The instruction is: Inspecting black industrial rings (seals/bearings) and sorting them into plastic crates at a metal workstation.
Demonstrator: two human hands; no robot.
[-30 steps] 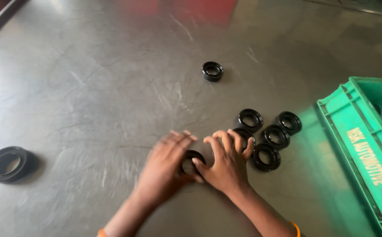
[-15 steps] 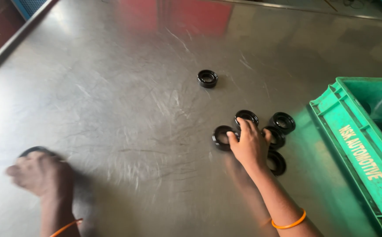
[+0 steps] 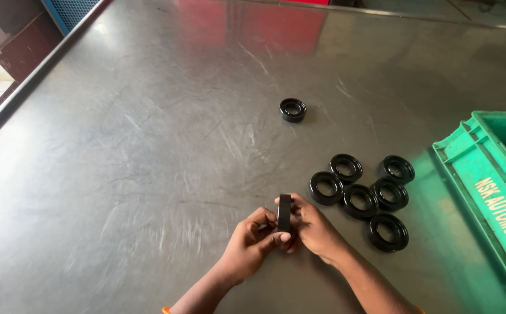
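Head view of a scratched metal surface [image 3: 148, 145]. Both hands meet above its near edge, a little right of centre, and together hold one black ring [image 3: 284, 213] on edge, so that only its narrow side faces the camera. The left hand [image 3: 252, 243] is closed on the ring from the left, thumb laid across its lower part; the right hand [image 3: 311, 228] is closed on it from the right, fingers curled behind it. Held upright and off the surface in this way, the ring's two flat faces lie against the fingers of either hand.

Just right of the hands, toward the surface's right edge, six like black rings [image 3: 360, 199] lie flat in a loose cluster, several touching one another; the nearest ring lies just beside the right hand. A single black ring [image 3: 292, 109] lies flat by itself, well apart, toward the far edge. A green plastic crate [image 3: 485, 192] stands at the right edge, near the cluster. Nothing lies between the hands and the cluster; the left half of the surface bears no parts.
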